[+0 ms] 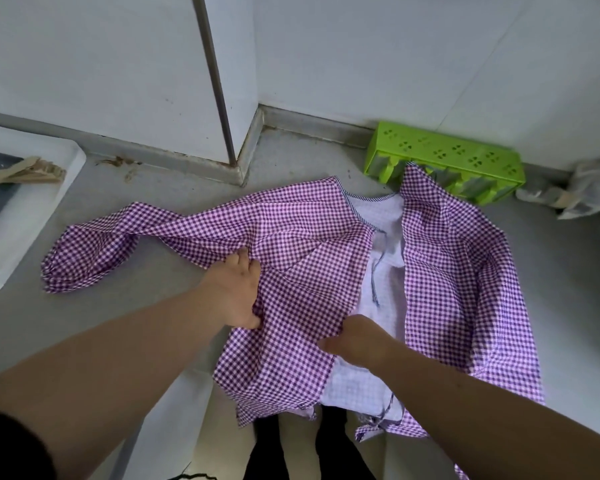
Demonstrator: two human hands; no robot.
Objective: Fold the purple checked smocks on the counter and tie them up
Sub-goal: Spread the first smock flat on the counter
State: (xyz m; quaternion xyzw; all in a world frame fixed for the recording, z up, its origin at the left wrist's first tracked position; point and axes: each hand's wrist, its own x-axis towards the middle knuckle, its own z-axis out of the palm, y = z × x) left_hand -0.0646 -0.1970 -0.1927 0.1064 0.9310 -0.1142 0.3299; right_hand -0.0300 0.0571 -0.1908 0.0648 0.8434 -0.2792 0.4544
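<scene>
The purple checked smock lies spread open on the grey bench — hem hanging over the near edge. The left hand has its fingers clenched on the left panel; the right hand pinches that panel's inner edge. A green basket stands behind — at the wall.

surface: grey counter | on it: purple checked smock, green perforated basket, white tray
</scene>
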